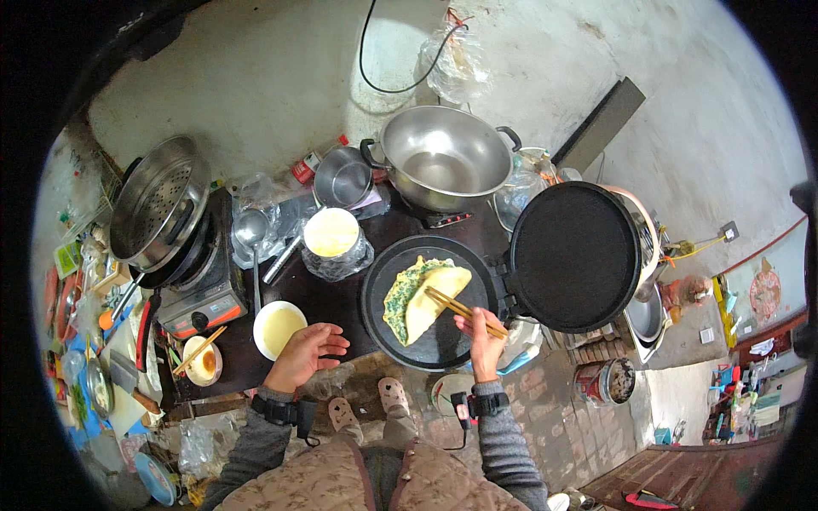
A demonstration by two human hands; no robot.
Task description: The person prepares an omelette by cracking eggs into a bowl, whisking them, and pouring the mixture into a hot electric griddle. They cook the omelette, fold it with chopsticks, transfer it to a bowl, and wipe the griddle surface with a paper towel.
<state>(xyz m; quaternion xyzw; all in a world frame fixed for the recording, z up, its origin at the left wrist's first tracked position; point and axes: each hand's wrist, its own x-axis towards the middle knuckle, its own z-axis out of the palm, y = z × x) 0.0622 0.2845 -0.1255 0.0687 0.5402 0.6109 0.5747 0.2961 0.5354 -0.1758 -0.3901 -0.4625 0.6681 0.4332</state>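
My right hand (484,342) grips a pair of wooden chopsticks (461,309), whose tips press on a folded pancake (436,300). Green flecks of chopped filling in yellow egg show along the pancake's left, exposed side. It lies in the black electric griddle (476,342), whose round lid (575,255) is hinged wide back to the right. Empty, with fingers apart, my left hand (308,354) hovers beside a white bowl of pale yellow batter (280,329). A steel ladle (251,230) lies just beyond that bowl.
Behind the griddle stands a large two-handled steel pot (447,160). A container of yellow mixture (331,232) and a small saucepan (343,177) sit left of it. Further left, a steamer pot (160,204) rests on a gas stove (201,300). Near it is a bowl with chopsticks (202,362).
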